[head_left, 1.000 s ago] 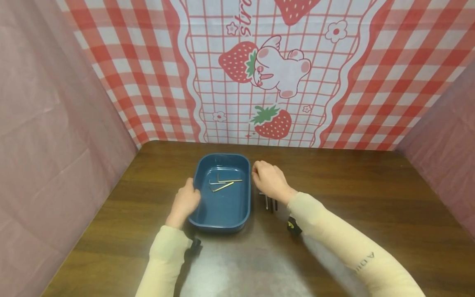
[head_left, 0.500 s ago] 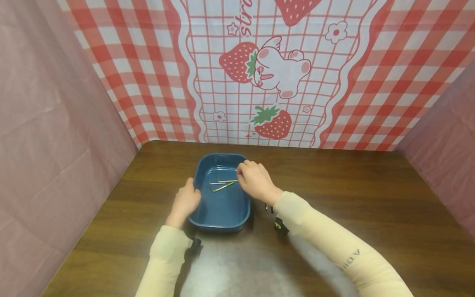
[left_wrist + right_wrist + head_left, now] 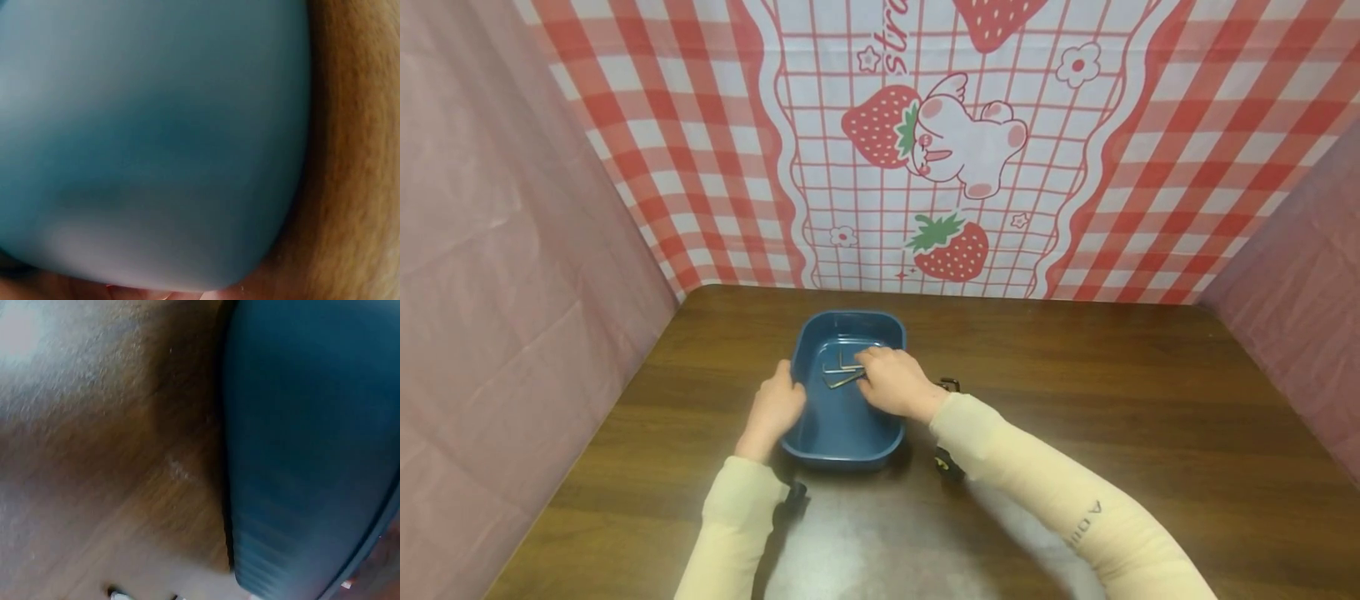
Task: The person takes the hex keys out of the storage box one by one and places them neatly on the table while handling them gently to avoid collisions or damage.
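A deep blue tray (image 3: 850,425) stands on the wooden table, and its outer wall fills much of both wrist views. My left hand (image 3: 777,402) grips its left rim, thumb over the edge; some of those fingers show at the bottom of the left wrist view. Several L-shaped hex keys (image 3: 844,379), gold and silver, lie on the tray floor. My right hand (image 3: 891,382) reaches over the right rim into the tray, its fingertips right at the ends of these keys. The back of the hand hides its fingers, so I cannot tell what it holds.
To the right of the tray, partly hidden by my right wrist, dark hex keys (image 3: 951,384) lie on the table (image 3: 1112,375). A red and white strawberry-print cloth (image 3: 925,208) hangs behind the table, with pink cloth (image 3: 490,292) at the sides.
My right hand has moved left from beside the tray, over its right rim, and down to the hex keys inside. My left hand and the tray have stayed put.
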A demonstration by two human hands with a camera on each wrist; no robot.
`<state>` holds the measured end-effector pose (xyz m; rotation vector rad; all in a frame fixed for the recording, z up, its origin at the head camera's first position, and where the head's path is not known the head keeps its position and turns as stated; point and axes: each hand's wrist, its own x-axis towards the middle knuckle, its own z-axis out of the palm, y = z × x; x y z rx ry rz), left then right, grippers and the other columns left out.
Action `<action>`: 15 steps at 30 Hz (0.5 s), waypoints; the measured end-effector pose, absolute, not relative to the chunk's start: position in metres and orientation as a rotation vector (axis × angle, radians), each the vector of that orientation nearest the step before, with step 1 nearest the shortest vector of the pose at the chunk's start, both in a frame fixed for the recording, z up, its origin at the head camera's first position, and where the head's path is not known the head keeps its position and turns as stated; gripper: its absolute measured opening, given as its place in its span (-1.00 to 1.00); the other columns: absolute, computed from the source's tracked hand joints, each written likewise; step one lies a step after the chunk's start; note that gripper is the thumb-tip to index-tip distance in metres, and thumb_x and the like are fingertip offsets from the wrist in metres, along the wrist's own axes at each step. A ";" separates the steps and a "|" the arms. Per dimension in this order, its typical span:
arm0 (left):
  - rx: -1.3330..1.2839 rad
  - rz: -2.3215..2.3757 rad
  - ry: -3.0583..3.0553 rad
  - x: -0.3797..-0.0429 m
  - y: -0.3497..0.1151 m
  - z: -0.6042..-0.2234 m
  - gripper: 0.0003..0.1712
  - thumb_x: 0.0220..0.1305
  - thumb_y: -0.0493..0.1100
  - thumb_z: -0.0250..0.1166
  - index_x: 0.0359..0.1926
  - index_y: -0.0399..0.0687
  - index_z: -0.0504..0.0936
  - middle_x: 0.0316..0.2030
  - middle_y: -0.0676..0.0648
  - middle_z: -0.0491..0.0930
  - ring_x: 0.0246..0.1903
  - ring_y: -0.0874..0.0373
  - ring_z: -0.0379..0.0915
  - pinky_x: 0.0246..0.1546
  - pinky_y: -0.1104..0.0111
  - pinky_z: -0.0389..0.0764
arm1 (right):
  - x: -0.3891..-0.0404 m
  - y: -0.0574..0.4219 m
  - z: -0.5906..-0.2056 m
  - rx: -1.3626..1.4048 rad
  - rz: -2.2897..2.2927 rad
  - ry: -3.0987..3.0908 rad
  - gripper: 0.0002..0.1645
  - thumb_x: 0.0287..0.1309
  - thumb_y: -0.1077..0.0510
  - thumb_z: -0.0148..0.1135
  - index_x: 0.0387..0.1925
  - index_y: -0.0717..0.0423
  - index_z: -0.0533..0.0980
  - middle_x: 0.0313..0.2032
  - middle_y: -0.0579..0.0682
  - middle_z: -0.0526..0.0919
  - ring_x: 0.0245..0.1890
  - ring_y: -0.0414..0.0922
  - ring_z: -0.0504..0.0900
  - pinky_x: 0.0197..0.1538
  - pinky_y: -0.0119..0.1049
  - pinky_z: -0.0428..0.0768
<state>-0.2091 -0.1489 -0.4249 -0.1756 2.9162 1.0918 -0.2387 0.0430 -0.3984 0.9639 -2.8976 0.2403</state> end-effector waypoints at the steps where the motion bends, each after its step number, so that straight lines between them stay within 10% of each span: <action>1: -0.176 1.089 2.920 -0.209 -0.149 -0.425 -0.51 0.22 -0.19 -0.11 0.17 -0.27 0.22 -0.05 -0.45 0.48 -0.17 -0.30 0.49 -0.28 -0.02 0.50 | -0.238 0.041 -0.399 0.975 0.231 -2.917 -0.49 0.12 0.06 0.11 0.09 0.22 0.43 0.04 0.10 0.54 0.05 -0.01 0.51 0.06 -0.13 0.46; 15: -0.179 1.100 2.918 -0.210 -0.149 -0.426 -0.54 0.22 -0.19 -0.10 0.13 -0.26 0.27 -0.07 -0.43 0.50 -0.17 -0.31 0.50 -0.30 -0.01 0.50 | -0.231 0.020 -0.407 1.228 -0.049 -3.037 -0.37 0.18 0.03 0.04 0.27 0.09 0.25 0.27 0.02 0.31 0.27 -0.05 0.28 0.25 -0.13 0.27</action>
